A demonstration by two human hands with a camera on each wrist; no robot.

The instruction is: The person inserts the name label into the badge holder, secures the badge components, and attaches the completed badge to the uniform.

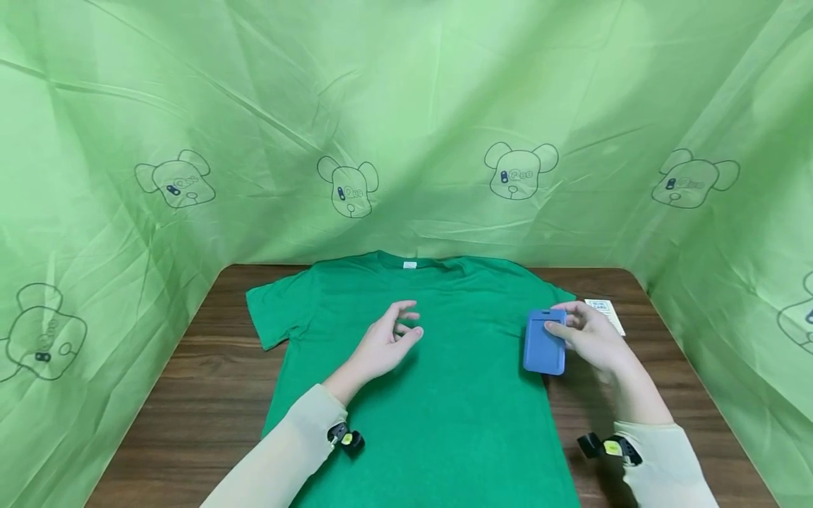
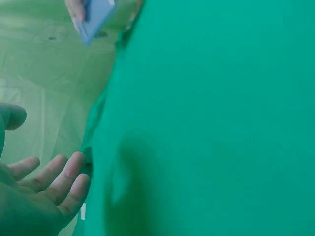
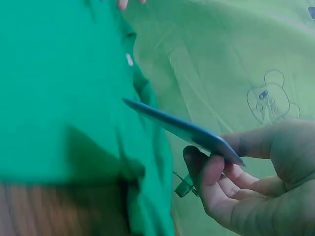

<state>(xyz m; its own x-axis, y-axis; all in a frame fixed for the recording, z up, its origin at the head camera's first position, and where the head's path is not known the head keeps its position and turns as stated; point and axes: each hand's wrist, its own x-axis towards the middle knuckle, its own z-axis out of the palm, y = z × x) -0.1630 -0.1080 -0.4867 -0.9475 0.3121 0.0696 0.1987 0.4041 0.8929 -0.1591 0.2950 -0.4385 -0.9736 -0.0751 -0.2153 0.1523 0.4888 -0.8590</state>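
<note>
1. The right hand (image 1: 592, 336) pinches a blue card holder (image 1: 543, 354) near its top corner, thumb on the near face, fingers behind.
2. The holder extends from the right hand toward the left hand (image 1: 383, 347), raised over the T-shirt's edge.
3. The left hand is released, fingers loosely bent, above the green T-shirt (image 1: 444, 409) spread beneath it.
4. Just beyond the right hand, a white printed card (image 1: 601, 309) lies on the desk (image 1: 184, 402).
</note>
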